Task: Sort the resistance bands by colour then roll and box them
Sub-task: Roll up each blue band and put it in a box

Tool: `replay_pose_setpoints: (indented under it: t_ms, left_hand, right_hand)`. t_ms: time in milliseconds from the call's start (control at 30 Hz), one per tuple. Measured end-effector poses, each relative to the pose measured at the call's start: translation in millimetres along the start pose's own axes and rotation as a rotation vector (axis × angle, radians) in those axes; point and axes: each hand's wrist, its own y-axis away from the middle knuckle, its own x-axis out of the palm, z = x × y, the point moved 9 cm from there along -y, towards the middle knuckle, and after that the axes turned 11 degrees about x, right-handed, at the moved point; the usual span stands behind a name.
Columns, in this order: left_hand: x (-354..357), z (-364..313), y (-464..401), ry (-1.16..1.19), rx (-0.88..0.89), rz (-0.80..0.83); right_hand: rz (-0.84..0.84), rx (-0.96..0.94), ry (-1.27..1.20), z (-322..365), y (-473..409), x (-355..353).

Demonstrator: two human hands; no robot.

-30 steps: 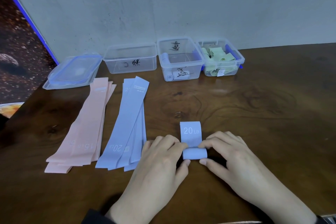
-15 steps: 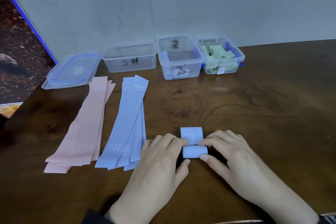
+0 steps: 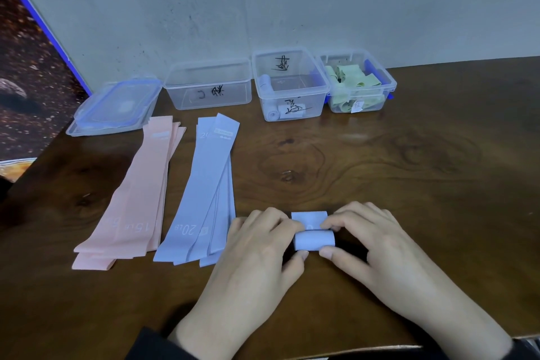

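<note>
Lying crosswise on the near bench (image 3: 409,184), the blue roll (image 3: 314,240) is pinched at each end by left hand (image 3: 257,254) and right hand (image 3: 377,251) fingers; its short unrolled tail (image 3: 309,217) points far.

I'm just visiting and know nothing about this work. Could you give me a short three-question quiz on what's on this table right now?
1. True or false: the left clear plastic box already holds pink bands.
2. Which colour fills the right clear plastic box? A pink, B blue, C green.
3. Fill in: the left hand and right hand both pinch a part-rolled ____ resistance band.

Key: 1 false, no bands show inside it; the flat pink bands lie on the brown wooden table. 2 C. 3 blue.
</note>
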Motion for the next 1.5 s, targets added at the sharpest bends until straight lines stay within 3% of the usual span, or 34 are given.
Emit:
replay_pose_setpoints:
  t_ms: [1000,1267,1500]
  left_hand:
    - [-10.3,-3.3,-9.0,-0.03,-0.04,-0.039]
    - [-11.0,-2.5,-28.0,-0.146,0.002,0.057]
    - [-6.0,6.9,-40.9,-0.172,-0.005,0.182]
  right_hand:
    - [-0.06,-0.065,0.049,17.3,-19.4,-12.4]
    - [0.055,-0.062,0.032,13.3,-31.9,-1.9]
    - [0.0,-0.068,0.038,13.8,-33.3,-0.8]
